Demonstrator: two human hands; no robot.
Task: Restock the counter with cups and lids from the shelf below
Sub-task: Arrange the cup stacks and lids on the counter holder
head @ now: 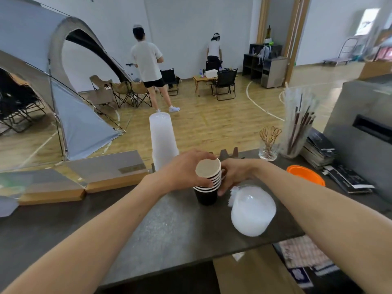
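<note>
A stack of black paper cups [206, 194] with white rims stands on the dark grey counter [161, 228], near its middle. My left hand [186, 171] grips the upper cups of the stack from the left. My right hand [232, 175] holds the stack from the right and behind. A bagged stack of clear dome lids [252, 211] lies on its side just right of the cups. A tall stack of translucent plastic cups [162, 139] stands upside down at the counter's far edge, behind my left hand.
An orange bowl [305, 174] sits at the right. A glass with small picks [268, 148] and a tall jar of straws [297, 128] stand at the far right, beside a grey machine [364, 124] and booklets [318, 148]. Wooden-edged display boxes [110, 168] line the left.
</note>
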